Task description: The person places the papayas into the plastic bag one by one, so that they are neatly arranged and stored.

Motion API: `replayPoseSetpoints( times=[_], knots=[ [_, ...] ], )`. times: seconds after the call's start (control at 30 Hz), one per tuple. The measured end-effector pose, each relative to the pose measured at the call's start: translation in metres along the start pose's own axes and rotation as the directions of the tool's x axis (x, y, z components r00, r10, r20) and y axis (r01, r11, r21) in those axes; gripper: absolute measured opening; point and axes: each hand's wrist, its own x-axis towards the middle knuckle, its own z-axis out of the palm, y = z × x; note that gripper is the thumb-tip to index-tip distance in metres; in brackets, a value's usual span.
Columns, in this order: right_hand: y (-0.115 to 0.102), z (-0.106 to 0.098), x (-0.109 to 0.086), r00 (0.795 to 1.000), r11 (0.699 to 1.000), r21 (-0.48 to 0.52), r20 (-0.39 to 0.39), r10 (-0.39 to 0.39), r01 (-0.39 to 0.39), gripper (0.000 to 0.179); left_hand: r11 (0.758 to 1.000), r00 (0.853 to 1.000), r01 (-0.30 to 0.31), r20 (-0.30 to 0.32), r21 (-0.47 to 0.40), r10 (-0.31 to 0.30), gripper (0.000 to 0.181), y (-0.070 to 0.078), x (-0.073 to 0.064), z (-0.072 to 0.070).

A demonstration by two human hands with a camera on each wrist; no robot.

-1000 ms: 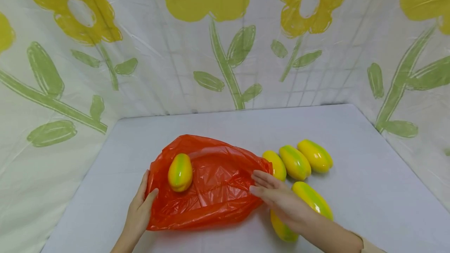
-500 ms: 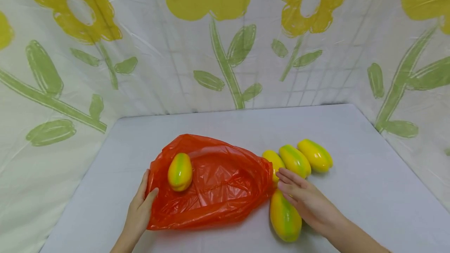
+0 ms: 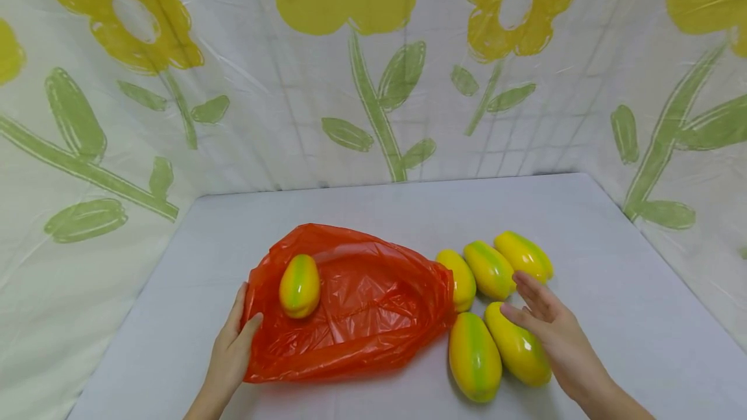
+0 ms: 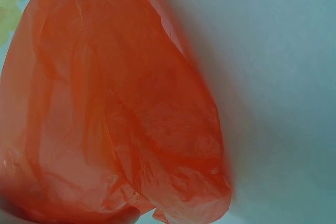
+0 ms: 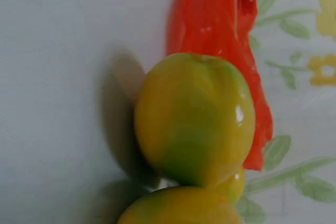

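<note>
A red plastic bag (image 3: 362,303) lies spread with its mouth open toward me. Inside its left part rests one yellow papaya (image 3: 299,287) with a green stripe. My left hand (image 3: 230,345) holds the bag's left rim, thumb on the inner side and fingers behind. In the left wrist view the red film (image 4: 152,93) hides most of that hand. My right hand (image 3: 560,342), fingers loosely extended and holding nothing, is just right of a papaya (image 3: 516,345). Another papaya (image 3: 475,358) lies beside it, near the bag's right end.
A back row of papayas (image 3: 490,269) stands to the right, the leftmost partly covered by the bag's edge. The white tabletop (image 3: 630,303) extends right of them. A flower-printed curtain (image 3: 245,135) closes off the back and sides.
My right hand has left the bag's right edge and moved right, past the front papayas, which now show fully. The left hand and the bag have stayed put.
</note>
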Motion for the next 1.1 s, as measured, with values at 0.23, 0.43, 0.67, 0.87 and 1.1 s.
replayPoseSetpoints(
  times=[0.23,0.43,0.67,0.87,1.1],
  knots=[
    [0.017,-0.011,0.004,0.997,0.993,-0.120,-0.076,0.007,-0.016,0.095,1.000,1.000,-0.003,0.004,-0.004,0.003,0.066,0.000,0.000,0.000],
    [0.032,-0.014,0.009,0.995,0.991,-0.112,-0.074,0.059,-0.067,0.097,1.000,1.000,-0.013,-0.002,0.001,0.013,0.066,-0.001,0.000,0.000],
    [0.044,-0.014,0.014,0.993,0.987,-0.131,-0.080,0.081,-0.091,0.099,1.000,1.000,-0.016,-0.003,0.003,0.016,0.066,-0.001,0.000,0.000],
    [0.049,-0.013,0.017,0.990,0.982,-0.148,-0.090,0.109,-0.121,0.101,1.000,1.000,-0.011,-0.004,0.003,0.011,0.066,-0.001,0.000,-0.001],
    [0.057,-0.011,0.019,0.985,0.974,-0.160,-0.088,0.147,-0.160,0.101,1.000,1.000,-0.002,-0.003,-0.001,0.002,0.066,-0.001,0.001,0.000]
  ],
)
